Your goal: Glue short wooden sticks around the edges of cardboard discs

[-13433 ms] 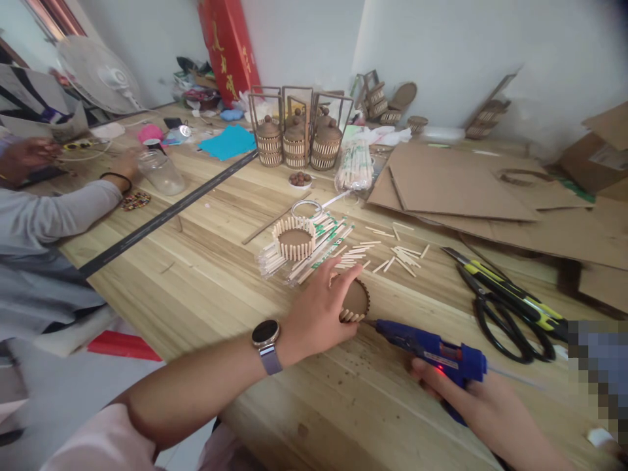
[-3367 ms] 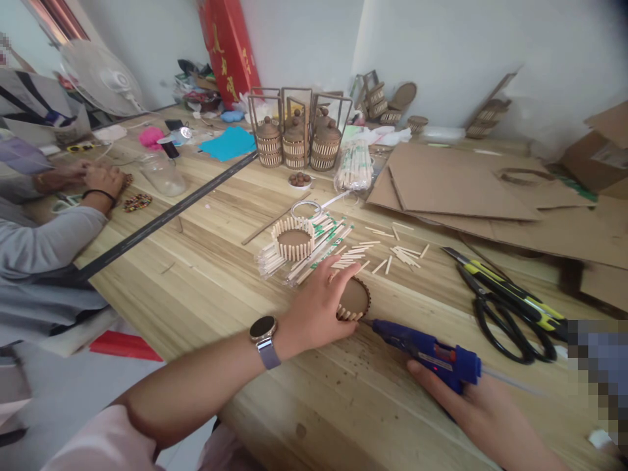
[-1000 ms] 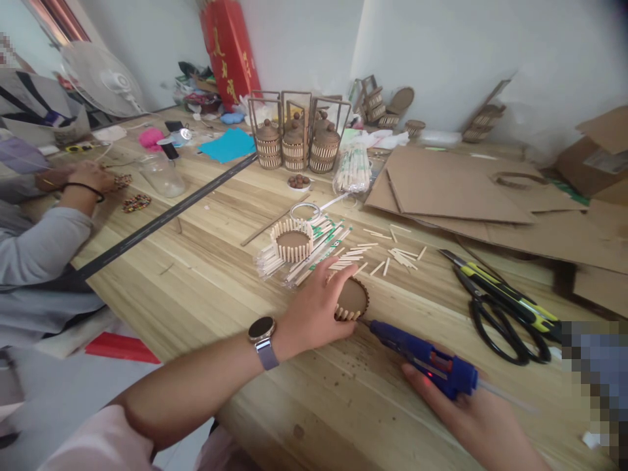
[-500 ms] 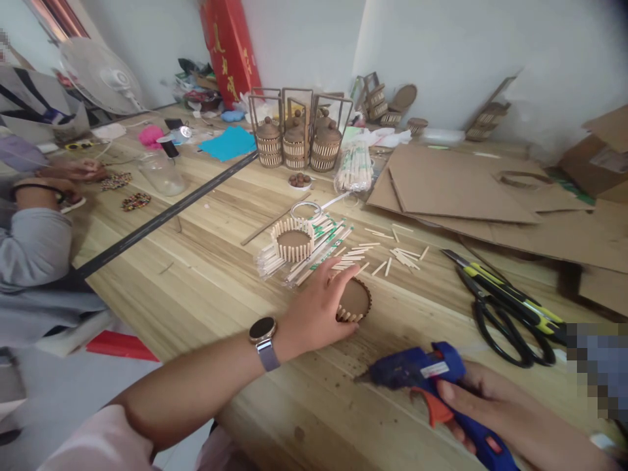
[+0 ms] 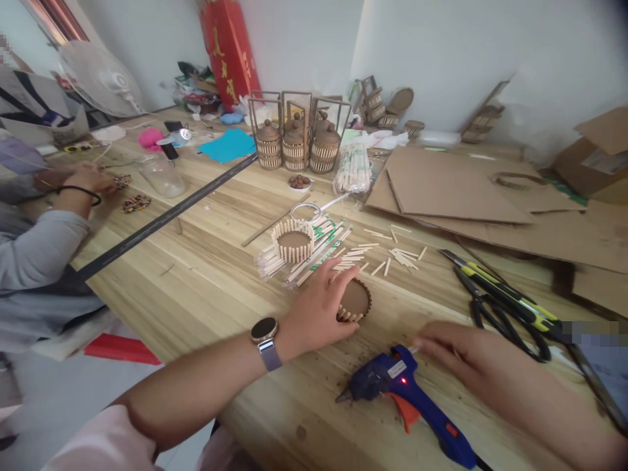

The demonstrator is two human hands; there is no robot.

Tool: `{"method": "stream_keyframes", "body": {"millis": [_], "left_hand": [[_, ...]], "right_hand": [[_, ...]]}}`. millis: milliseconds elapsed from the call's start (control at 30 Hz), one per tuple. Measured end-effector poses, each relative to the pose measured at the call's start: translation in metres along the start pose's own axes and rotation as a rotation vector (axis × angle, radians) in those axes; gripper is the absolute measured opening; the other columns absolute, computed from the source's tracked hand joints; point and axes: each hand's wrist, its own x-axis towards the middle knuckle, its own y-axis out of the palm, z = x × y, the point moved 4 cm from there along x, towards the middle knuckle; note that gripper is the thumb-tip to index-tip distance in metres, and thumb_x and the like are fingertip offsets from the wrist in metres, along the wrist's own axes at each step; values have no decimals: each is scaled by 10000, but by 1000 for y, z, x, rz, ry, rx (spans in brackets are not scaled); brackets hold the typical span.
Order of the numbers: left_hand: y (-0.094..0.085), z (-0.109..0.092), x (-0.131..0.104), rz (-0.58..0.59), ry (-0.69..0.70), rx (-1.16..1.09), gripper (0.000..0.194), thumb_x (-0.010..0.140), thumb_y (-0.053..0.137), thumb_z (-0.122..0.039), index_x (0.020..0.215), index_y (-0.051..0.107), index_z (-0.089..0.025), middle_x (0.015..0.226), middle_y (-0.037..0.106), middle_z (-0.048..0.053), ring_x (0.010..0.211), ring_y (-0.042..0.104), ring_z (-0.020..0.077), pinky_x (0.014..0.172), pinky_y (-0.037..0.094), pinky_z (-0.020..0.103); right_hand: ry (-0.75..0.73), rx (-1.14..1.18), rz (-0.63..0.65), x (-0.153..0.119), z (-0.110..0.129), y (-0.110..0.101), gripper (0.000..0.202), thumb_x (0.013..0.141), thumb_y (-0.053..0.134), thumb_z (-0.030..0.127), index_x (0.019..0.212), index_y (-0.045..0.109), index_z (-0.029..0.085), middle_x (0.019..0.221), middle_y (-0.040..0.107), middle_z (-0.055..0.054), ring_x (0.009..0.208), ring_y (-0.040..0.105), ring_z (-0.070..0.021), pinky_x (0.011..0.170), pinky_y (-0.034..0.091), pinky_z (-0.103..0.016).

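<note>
My left hand (image 5: 321, 307), with a watch on its wrist, curls its thumb and fingers around a small round cardboard base (image 5: 356, 299) edged with short sticks; part of it is hidden under the fingers. A blue glue gun (image 5: 387, 379) with an orange trigger and a lit red light lies on the table, nozzle to the left. At its rear end my right hand (image 5: 456, 356) pinches the pale end of a glue stick (image 5: 413, 348). Beyond the left hand, a round basket of upright sticks (image 5: 293, 242) rests on wrapped chopsticks (image 5: 321, 252).
Loose short sticks (image 5: 405, 258) lie past the base. Scissors (image 5: 510, 320) and a yellow-black utility knife (image 5: 520, 301) are at right, before cardboard sheets (image 5: 456, 186). Finished lidded baskets (image 5: 294, 144) stand behind. A co-worker's hand (image 5: 91, 180) handles beads at left.
My right hand has let go of the glue gun's handle and moved up to its rear end. The gun now lies further left. The co-worker's hand has moved right; my left hand stays put.
</note>
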Motion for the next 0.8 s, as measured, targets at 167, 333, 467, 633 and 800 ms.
{"method": "stream_keyframes", "body": {"millis": [167,333,467,633,800], "left_hand": [[0,0,0,-1,-3,-16,883,668,783,-164,1402,301,-251,1445,285,157,1384,309,325,1108,354,511],[0,1,0,-15,35,1,904,680,771,-174,1418,259,-269,1448,278,146,1398,281,312,1123,329,524],[0,1,0,-3,26,8,888,690,771,-186,1418,268,-261,1448,284,148,1399,281,310,1129,327,512],[0,0,0,7,18,20,878,690,781,-202,1411,283,-258,1446,298,154,1396,286,312,1112,351,511],[0,0,0,5,20,7,882,687,780,-194,1410,282,-271,1463,277,150,1405,270,315,1110,353,515]], "right_hand": [[-184,-216,-248,52,-25,-7,338,903,379,193,1075,666,149,1072,724,-149,992,683,-273,865,535,-398],[-250,-264,-239,88,-37,10,567,738,417,-5,1257,591,142,1330,609,-149,1204,572,-284,1003,448,-462],[-278,-286,-184,91,-32,10,412,775,429,21,1082,672,148,1077,712,-146,1009,639,-283,877,501,-421],[-251,-265,-127,81,-28,5,229,853,430,133,813,648,190,778,670,-90,788,636,-234,698,498,-324],[-216,-199,-121,72,-22,2,139,821,447,167,735,544,218,728,617,-64,655,605,-192,604,469,-300]]}}
